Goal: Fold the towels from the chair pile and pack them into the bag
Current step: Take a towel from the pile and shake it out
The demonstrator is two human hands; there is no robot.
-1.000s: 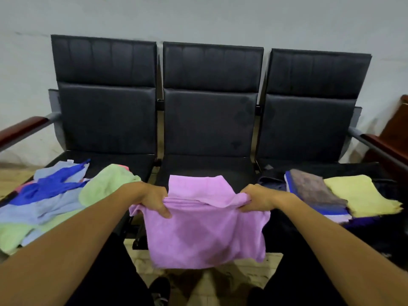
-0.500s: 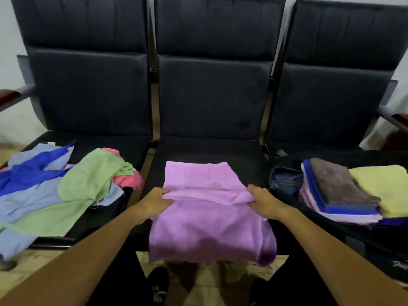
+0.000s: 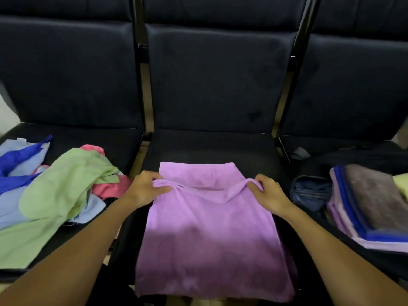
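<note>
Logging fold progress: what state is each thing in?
Purple towel: part-folded, on middle seat.
Left hand: pinching towel's fold.
Right hand: pinching towel's fold.
Towel pile: unfolded, left seat.
Folded stack: in bag.
Bag: open.

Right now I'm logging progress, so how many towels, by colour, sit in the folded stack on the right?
Grey-brown towel: 1
Blue towel: 1
Lilac towel: 1
Yellow towel: 1
Total: 4 visible; any hidden beneath cannot be told.
</note>
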